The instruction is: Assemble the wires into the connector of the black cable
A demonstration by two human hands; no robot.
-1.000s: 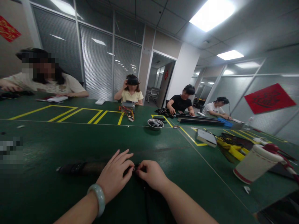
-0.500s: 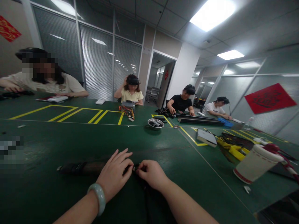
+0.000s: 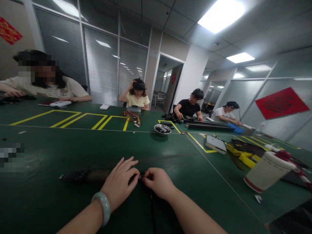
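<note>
On the green table, my left hand (image 3: pixel 122 182) pinches a small shiny metal piece (image 3: pixel 139 177) between thumb and index finger, the other fingers stretched out. My right hand (image 3: pixel 159 183) is closed just to the right, its thumb and bent fingers gripping a small dark end (image 3: pixel 143 182) beside that metal piece. A long dark rolled object (image 3: pixel 94 175) with a black band and a shiny left tip lies partly hidden behind my left hand. Its kind is too dark to make out. A thin black strip (image 3: pixel 152 208) runs from below my right hand toward the bottom edge.
A metal bowl (image 3: pixel 162 129) of dark pieces stands ahead. To the right are a grey box (image 3: pixel 215 144), a yellow-and-black bag (image 3: pixel 243 156) and a white cup-like container (image 3: pixel 266 172). Several people sit across the green table (image 3: pixel 60 146), which carries yellow tape lines.
Both hands hold almost the same pose and place. At the far left, the person's head has shifted slightly left.
</note>
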